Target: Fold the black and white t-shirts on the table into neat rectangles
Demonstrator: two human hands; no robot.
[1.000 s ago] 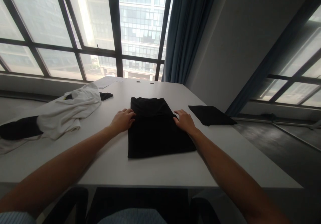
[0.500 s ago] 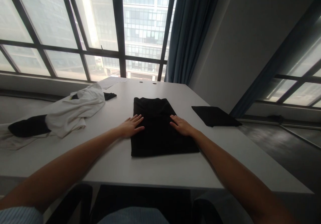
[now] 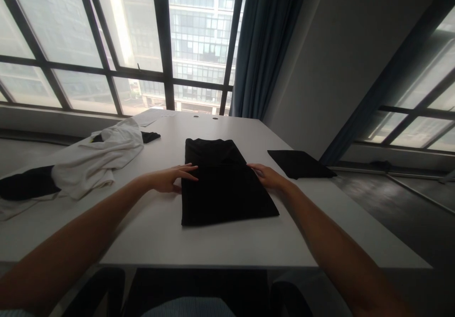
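A folded black garment point(image 3: 223, 194) lies flat on the white table point(image 3: 213, 248) in front of me, its far part slightly wrinkled. At its left edge is my left hand point(image 3: 173, 178), fingers apart, some of them over the cloth and the lower ones beside the edge. My right hand point(image 3: 267, 176) is at the right edge, its fingertips touching the cloth; part of its fingers is hidden, so its grip cannot be made out.
White clothing point(image 3: 103, 153) with black parts is heaped at the left. Another folded black cloth point(image 3: 300, 164) lies to the right. Papers point(image 3: 151, 117) rest near the window, and a dark chair point(image 3: 199, 288) stands at the table's front edge.
Both hands have moved from lying on top of the garment outward to its side edges. The whole view has shifted slightly.
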